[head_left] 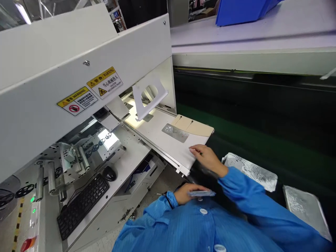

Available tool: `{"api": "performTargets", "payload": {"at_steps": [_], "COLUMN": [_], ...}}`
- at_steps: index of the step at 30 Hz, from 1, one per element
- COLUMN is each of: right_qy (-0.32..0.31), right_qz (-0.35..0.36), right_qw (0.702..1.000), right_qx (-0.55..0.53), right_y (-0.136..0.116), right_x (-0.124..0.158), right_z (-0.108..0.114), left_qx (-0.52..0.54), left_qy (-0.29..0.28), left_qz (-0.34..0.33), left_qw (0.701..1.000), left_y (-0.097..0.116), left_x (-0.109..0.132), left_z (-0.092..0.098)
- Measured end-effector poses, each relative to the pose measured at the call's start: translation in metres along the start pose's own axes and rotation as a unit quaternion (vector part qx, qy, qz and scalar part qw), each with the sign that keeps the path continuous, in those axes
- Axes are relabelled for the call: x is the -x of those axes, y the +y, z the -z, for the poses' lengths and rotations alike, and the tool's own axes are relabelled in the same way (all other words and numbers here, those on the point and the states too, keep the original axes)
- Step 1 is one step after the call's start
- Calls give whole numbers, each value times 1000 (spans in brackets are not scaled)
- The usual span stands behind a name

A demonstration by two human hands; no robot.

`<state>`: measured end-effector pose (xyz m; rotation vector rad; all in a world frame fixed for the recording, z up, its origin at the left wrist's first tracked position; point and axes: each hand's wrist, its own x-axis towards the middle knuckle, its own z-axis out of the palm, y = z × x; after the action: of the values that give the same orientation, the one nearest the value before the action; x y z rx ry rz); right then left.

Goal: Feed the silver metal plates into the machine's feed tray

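My left hand (187, 193) is close to my chest, fingers closed on a thin bluish flat piece (201, 193) held level. My right hand (207, 159) reaches forward to the near edge of the white machine tray (168, 140), fingers stretched out and resting near the edge with nothing visible in them. A grey flat piece with small holes (175, 132) lies on the tray just beyond that hand. Both arms wear blue sleeves.
A large white machine (78, 66) with yellow warning labels stands at the left, with a black keyboard (82, 204) and mouse (109, 173) below. A green conveyor belt (249, 140) runs at the right. Two silvery foil trays (252, 171) sit near my right arm. A blue bin (241, 10) is far back.
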<state>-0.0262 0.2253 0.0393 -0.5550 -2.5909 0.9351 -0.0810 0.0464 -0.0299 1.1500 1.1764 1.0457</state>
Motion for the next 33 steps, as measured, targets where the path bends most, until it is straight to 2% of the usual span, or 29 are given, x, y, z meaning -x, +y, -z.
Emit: {"api": "performTargets", "payload": {"at_steps": [1,3,5,9,13,18,24,29,33], "right_qy": [-40,-113,-130,-60,4,32,48,25,7], "right_qz": [12,40,47,64,77,64,106,151,166], "right_qw": [998,990,989,996,989,978,963,956,956], "right_qx": [-46,-71,-55,11,125,196,243,248,241], "right_y": [0,1,2,8,20,43,54,56,59], "right_x": [16,52,85,136,166,185,187,182,180], "right_z": [18,49,67,74,70,56,46,43,39], "left_qx": [-12,-36,-53,-54,-35,-35,-36,-42,-46], "left_qy": [9,31,35,6,11,41,94,104,102], "left_qz": [11,29,23,-1,-8,-13,-25,-24,-27], "left_qw": [1000,998,998,999,999,998,995,993,993], "left_y": [-1,-5,-10,-19,-25,-33,-42,-49,-49], "left_x": [-5,-18,-34,-64,-83,-97,-99,-108,-112], "left_z": [-2,-7,-15,-35,-55,-70,-82,-92,-91]}}
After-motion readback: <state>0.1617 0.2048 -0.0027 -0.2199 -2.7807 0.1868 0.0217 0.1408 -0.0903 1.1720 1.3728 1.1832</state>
